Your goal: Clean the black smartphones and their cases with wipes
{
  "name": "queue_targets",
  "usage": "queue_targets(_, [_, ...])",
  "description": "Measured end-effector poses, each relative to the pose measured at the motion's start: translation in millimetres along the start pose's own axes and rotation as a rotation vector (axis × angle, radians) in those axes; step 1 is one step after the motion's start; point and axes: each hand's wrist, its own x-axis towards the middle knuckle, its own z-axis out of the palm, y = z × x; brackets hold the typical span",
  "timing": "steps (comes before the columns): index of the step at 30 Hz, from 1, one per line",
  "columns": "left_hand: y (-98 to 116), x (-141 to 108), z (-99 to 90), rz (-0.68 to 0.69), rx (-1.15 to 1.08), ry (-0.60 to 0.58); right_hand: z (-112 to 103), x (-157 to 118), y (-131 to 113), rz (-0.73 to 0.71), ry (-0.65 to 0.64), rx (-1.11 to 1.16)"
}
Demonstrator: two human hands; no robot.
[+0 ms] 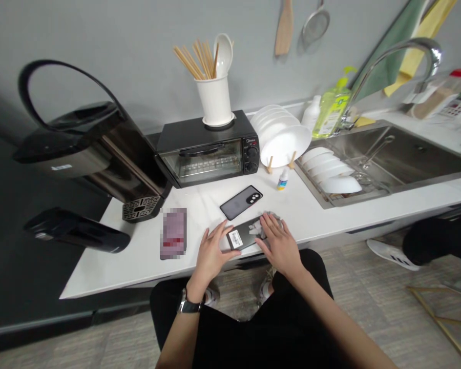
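One cup [215, 100] holds chopsticks [202, 61] and one spoon [224, 55]. Left hand [212, 251] steadies one phone [247, 236], fingers spread around its edges; right hand [280, 243] presses one cloth [255, 227], grip unclear.

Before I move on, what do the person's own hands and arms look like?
The left hand and right hand are ungloved, with slim fingers. A dark watch with a black strap circles the left wrist; none shows on the right. No sleeves show on the forearms.
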Motion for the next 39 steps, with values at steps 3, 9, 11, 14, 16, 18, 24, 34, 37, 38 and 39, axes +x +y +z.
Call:
queue_targets(3, [-1,-3,0.8,0.021,0.003,-0.008,19,18,-38,-0.083,-0.033,0.073])
queue_targets(9, [1,-7,-1.0,0.013,0.027,-0.007,12,-9,-74,-0.252,-0.151,0.181])
queue_targets(11, [0,-7,-0.8,0.029,0.022,-0.003,-2,-23,-53,-0.246,-0.165,0.149])
queue_targets(14, [-2,-5,1.0,0.041,0.015,0.017,-18,-30,-13,-0.148,-0.135,0.059])
queue_targets(16, [-3,-4,2.6,0.043,0.008,0.027,-20,-22,7,-0.075,-0.106,0.011])
queue_targets(18, [-2,-4,4.0,0.040,0.000,0.033,-13,-6,11,-0.014,-0.081,-0.015])
queue_targets(24, [-2,-6,4.7,0.044,0.002,0.014,23,16,-58,-0.085,-0.119,0.058])
queue_targets(34, [-1,-3,1.3,0.038,-0.001,0.009,-17,-25,-5,-0.050,-0.129,0.069])
queue_targets(37, [-1,-1,2.5,0.041,-0.018,0.004,-16,-13,18,0.054,-0.067,-0.006])
queue_targets(38, [-2,-1,2.9,0.042,-0.020,0.000,-12,-6,16,0.069,-0.056,-0.015])
queue_targets(39, [-2,-1,3.3,0.042,-0.020,-0.004,-7,1,10,0.071,-0.052,-0.015])
